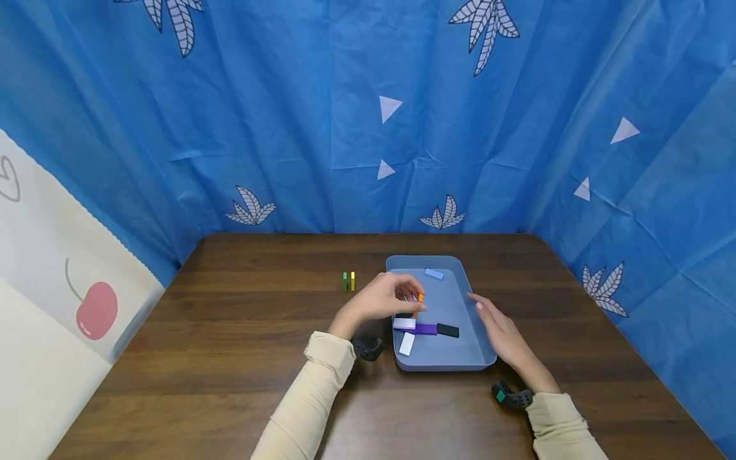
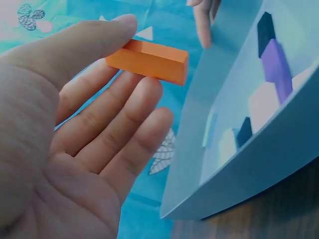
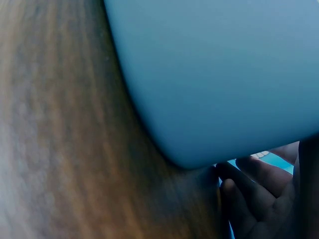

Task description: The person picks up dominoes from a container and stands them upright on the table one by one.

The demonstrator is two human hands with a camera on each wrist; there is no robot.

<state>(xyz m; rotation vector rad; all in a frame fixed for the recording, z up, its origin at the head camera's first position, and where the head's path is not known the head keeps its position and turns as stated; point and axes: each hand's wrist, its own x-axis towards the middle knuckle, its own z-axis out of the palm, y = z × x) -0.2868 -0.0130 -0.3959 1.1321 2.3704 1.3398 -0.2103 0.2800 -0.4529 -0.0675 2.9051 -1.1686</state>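
Over the left part of a blue-grey tray [image 1: 454, 367], my left hand [image 1: 386, 297] pinches an orange block [image 2: 154, 62] between thumb and fingertips. Below it in the tray lie a purple block [image 1: 426, 329], a black block [image 1: 448, 330] and two white blocks, one white block [image 1: 404, 324] overlapping the purple one and another white block [image 1: 406, 344] nearer the front. A light blue block [image 1: 434, 274] rests at the tray's far end. My right hand [image 1: 501, 331] is at the tray's right side with fingers extended along the wall, holding nothing.
On the wooden table [image 1: 259, 358], a green block [image 1: 345, 282] and a yellow block [image 1: 352, 281] stand left of the tray. A blue curtain [image 1: 299, 128] hangs behind the table's far edge.
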